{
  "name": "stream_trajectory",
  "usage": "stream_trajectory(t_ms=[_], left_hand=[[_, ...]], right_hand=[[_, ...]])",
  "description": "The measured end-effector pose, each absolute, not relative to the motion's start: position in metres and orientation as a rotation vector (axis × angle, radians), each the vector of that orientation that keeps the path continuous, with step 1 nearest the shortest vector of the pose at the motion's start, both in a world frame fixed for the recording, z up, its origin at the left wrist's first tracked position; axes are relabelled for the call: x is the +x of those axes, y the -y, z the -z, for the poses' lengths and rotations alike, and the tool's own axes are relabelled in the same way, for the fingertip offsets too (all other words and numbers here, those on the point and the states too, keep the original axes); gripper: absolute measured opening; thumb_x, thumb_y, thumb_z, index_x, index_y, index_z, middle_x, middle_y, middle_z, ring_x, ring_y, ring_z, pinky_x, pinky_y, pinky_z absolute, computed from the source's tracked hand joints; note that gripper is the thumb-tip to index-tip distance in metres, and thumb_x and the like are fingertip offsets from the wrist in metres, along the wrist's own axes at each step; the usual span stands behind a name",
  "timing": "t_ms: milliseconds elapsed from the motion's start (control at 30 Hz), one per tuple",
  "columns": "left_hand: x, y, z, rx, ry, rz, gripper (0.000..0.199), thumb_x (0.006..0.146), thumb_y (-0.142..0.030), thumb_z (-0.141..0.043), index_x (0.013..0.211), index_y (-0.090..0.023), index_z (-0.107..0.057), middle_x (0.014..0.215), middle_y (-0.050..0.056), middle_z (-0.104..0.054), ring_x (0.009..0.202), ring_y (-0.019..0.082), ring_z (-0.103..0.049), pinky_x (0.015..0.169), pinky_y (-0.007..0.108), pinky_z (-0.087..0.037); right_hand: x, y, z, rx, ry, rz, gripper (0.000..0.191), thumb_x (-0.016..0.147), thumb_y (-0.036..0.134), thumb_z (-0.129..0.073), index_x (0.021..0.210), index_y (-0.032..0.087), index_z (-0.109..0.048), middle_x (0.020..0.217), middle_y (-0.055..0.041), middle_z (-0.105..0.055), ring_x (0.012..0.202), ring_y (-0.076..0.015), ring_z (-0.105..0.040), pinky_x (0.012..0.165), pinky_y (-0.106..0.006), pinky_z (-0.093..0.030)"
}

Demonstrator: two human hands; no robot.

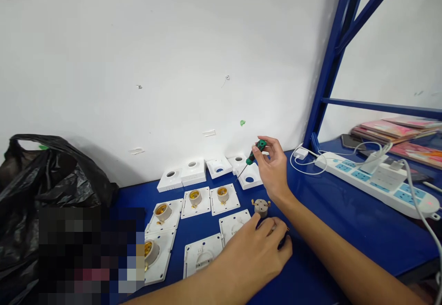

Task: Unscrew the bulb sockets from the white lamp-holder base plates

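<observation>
My right hand (274, 169) is raised, closed round the handle of a green and black screwdriver (256, 152), its shaft slanting down to the left. Low at the front, my left hand (255, 252) has its fingers curled over a lamp socket (273, 226) that is mostly hidden; only a bit of it shows between the fingers. Just beyond the fingertips a loose ceramic lamp socket (261, 207) with brass tabs rests on the blue table. Left of that hand lie two bare white base plates, one being a square plate (203, 255). Several other plates carry sockets with brass-coloured threads, such as this socket (195, 197).
White square covers (193, 171) with round holes line the wall. A black plastic bag (55, 171) stands at left. On the right are a white power strip (376, 178) with chargers and cables, a blue metal frame (331, 66), and stacked booklets (397, 130).
</observation>
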State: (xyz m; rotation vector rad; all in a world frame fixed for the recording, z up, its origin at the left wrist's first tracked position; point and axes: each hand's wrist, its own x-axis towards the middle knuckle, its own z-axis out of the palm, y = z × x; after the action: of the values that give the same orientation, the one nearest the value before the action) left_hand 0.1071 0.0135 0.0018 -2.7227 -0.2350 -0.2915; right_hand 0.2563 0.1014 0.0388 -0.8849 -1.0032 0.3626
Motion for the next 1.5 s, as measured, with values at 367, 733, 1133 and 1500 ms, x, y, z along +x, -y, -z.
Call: stream_trajectory(t_ms=[367,733,1133,1500], left_hand=[[0.086,-0.003,0.006,-2.777,0.432,0.341,0.056,0.112,-0.03,-0.061,0.163,-0.015,-0.043,0.143,0.016,-0.07,0.129,0.032,-0.065,0.109,0.047,-0.048],[0.077,-0.009,-0.006,-2.8,0.479,0.311,0.052,0.114,-0.03,-0.057,0.162,-0.013,-0.044,0.16,0.015,-0.059,0.137,0.031,-0.063,0.114,0.045,-0.048],[0.076,-0.015,-0.015,-2.841,0.411,0.314,0.05,0.11,-0.027,-0.065,0.156,-0.014,-0.05,0.152,0.014,-0.065,0.135,0.032,-0.063,0.113,0.044,-0.046],[0.07,-0.019,-0.009,-2.829,0.456,0.35,0.048,0.115,-0.03,-0.057,0.16,-0.015,-0.044,0.152,0.016,-0.063,0.13,0.033,-0.065,0.109,0.047,-0.048]], right_hand=[[0.256,-0.102,-0.035,-0.875,1.041,-0.346,0.025,0.096,0.035,-0.071,0.119,0.026,-0.066,0.109,-0.0057,-0.069,0.096,-0.0201,-0.067,0.071,-0.032,-0.061],[0.254,-0.103,-0.031,-0.86,1.094,-0.308,0.021,0.098,0.03,-0.069,0.119,0.028,-0.066,0.111,-0.0054,-0.069,0.097,-0.0198,-0.069,0.071,-0.032,-0.061],[0.254,-0.098,-0.036,-0.857,1.119,-0.273,0.02,0.099,0.029,-0.07,0.118,0.028,-0.066,0.104,-0.004,-0.067,0.092,-0.0186,-0.067,0.068,-0.03,-0.06],[0.254,-0.1,-0.034,-0.86,1.13,-0.255,0.019,0.098,0.029,-0.071,0.117,0.028,-0.066,0.102,-0.0035,-0.066,0.092,-0.0186,-0.067,0.068,-0.03,-0.061]])
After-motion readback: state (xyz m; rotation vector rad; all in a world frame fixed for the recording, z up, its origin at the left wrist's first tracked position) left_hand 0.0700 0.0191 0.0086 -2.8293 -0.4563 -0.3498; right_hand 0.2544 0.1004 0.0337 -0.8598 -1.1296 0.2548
